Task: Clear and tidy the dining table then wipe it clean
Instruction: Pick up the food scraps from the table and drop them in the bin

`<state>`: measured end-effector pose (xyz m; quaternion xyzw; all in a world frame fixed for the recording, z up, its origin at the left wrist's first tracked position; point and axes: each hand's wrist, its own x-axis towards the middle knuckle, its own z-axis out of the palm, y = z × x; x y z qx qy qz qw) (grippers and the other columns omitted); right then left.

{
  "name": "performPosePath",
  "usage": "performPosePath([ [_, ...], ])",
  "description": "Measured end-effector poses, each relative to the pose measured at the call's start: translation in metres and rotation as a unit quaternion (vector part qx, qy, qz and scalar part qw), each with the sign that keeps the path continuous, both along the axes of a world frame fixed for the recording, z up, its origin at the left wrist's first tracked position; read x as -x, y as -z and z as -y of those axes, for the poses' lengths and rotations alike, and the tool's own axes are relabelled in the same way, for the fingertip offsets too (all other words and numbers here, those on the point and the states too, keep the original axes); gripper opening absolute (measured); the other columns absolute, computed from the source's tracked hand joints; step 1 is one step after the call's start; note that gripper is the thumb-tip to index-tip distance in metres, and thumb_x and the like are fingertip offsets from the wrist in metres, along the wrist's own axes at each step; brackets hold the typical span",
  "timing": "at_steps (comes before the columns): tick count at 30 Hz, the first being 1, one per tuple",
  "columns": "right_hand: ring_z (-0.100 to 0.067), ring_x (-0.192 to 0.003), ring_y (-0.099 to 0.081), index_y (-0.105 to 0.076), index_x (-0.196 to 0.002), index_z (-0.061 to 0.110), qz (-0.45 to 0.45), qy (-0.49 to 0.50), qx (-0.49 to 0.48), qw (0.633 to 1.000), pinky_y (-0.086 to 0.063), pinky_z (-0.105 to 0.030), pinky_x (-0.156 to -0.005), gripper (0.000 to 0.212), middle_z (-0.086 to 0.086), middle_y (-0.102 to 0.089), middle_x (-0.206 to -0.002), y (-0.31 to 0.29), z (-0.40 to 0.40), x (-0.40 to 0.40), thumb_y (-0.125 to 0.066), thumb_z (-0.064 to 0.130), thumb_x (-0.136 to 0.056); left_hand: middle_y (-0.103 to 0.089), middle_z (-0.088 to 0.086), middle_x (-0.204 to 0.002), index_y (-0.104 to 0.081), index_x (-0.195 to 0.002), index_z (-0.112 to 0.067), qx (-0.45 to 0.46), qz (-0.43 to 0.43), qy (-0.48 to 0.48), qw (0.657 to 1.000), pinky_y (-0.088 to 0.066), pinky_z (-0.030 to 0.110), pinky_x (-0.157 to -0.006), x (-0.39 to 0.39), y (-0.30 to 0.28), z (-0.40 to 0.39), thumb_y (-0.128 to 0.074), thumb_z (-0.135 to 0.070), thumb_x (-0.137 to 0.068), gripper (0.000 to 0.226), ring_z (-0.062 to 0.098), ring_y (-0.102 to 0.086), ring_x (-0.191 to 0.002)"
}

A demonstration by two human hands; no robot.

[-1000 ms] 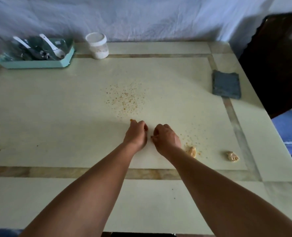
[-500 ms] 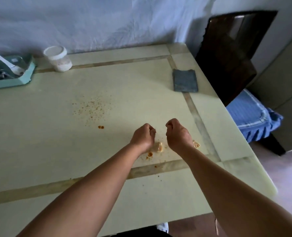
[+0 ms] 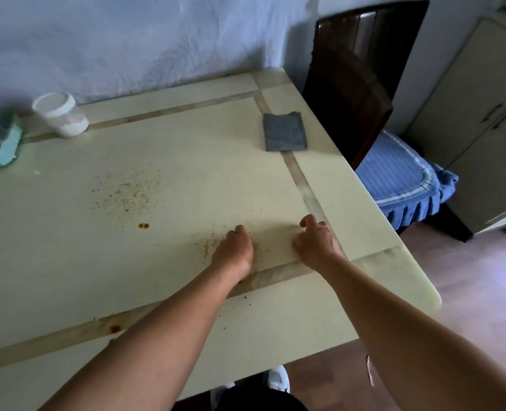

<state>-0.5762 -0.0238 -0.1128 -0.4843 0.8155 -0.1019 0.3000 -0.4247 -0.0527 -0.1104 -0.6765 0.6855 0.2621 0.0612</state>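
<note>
The pale green dining table carries a scatter of brown crumbs, two orange drops and a red-brown stain on the near stripe. My left hand rests near the right front corner, fingers curled shut, with more crumbs just to its left. My right hand lies beside it at the inlaid stripe, fingers curled down onto the table. Neither yellow food scrap shows; both are hidden under or inside the hands. A folded grey cloth lies farther back on the right.
A white lidded jar and a teal tray of utensils stand at the back left by the wall. A dark chair with a blue cushion sits at the table's right edge, and a cabinet stands beyond it.
Both hands slid right along the table toward the front right corner. The two yellow scraps seen earlier are out of sight under the hands. My view turned right.
</note>
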Motion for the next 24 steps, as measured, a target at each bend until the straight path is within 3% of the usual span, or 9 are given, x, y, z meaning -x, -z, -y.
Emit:
performPosePath([
  [5,-0.033,-0.107,-0.055,-0.047,-0.117,0.014,-0.01,0.067,-0.015,0.998,-0.038,-0.029,-0.074,0.03,-0.014,-0.053,-0.118,0.003,0.0,-0.003,-0.052,0.022,-0.088,-0.043,0.019,-0.125,-0.036,-0.119,-0.002,-0.003,-0.035,-0.013,0.999,-0.044,0.046,-0.092,0.003,-0.004,-0.007,-0.023,0.001,-0.092,0.03,0.037,-0.052,-0.108],
  [9,-0.03,-0.088,-0.052,-0.05,-0.109,0.015,0.0,0.088,-0.004,0.996,-0.034,-0.028,-0.068,0.024,-0.013,-0.05,-0.114,0.002,-0.003,-0.01,-0.055,0.023,-0.087,-0.036,0.018,-0.125,-0.034,-0.12,0.0,0.015,-0.02,0.048,0.999,-0.044,0.042,-0.083,-0.002,-0.005,-0.008,-0.037,0.013,-0.084,0.039,0.036,-0.054,-0.106],
  [12,-0.026,-0.081,-0.048,-0.05,-0.106,0.015,-0.006,0.101,-0.001,0.995,-0.034,-0.028,-0.067,0.024,-0.012,-0.048,-0.114,-0.003,-0.005,-0.013,-0.059,0.022,-0.085,-0.041,0.019,-0.123,-0.033,-0.123,0.001,0.014,-0.01,0.088,0.996,-0.047,0.042,-0.086,-0.003,-0.004,-0.008,-0.04,0.011,-0.084,0.041,0.035,-0.054,-0.107],
  [16,-0.024,-0.082,-0.048,-0.048,-0.096,0.018,0.012,0.112,0.002,0.994,-0.032,-0.027,-0.06,0.018,-0.011,-0.059,-0.108,-0.002,-0.01,-0.019,-0.06,0.022,-0.083,-0.04,0.02,-0.129,-0.036,-0.126,0.003,-0.005,0.019,0.135,0.991,-0.046,0.043,-0.095,-0.001,-0.002,-0.005,-0.039,0.009,-0.085,0.041,0.037,-0.052,-0.114],
  [18,-0.024,-0.084,-0.053,-0.057,-0.1,0.015,0.036,0.112,0.004,0.993,-0.035,-0.025,-0.054,0.017,-0.01,-0.062,-0.109,-0.005,-0.013,-0.02,-0.059,0.022,-0.084,-0.039,0.021,-0.132,-0.039,-0.126,0.004,-0.027,0.028,0.15,0.988,-0.044,0.041,-0.097,0.0,-0.001,-0.002,-0.038,0.005,-0.087,0.039,0.038,-0.05,-0.118],
  [21,-0.023,-0.093,-0.058,-0.066,-0.1,0.012,0.047,0.062,-0.003,0.997,-0.04,-0.023,-0.059,0.017,-0.007,-0.064,-0.103,-0.013,-0.021,-0.018,-0.055,0.022,-0.091,-0.05,0.023,-0.125,-0.047,-0.119,0.001,-0.05,0.004,0.147,0.988,-0.046,0.037,-0.089,0.01,0.004,0.005,-0.041,-0.007,-0.091,0.03,0.037,-0.055,-0.113],
  [24,-0.021,-0.077,-0.053,-0.057,-0.082,0.015,0.103,0.134,0.047,0.984,-0.037,-0.023,-0.053,0.012,-0.005,-0.058,-0.082,-0.014,-0.027,-0.006,-0.06,0.026,-0.086,-0.061,0.018,-0.113,-0.055,-0.108,-0.002,-0.044,-0.076,0.122,0.989,-0.042,0.032,-0.076,0.028,0.0,0.006,-0.041,-0.018,-0.093,0.026,0.033,-0.058,-0.102],
])
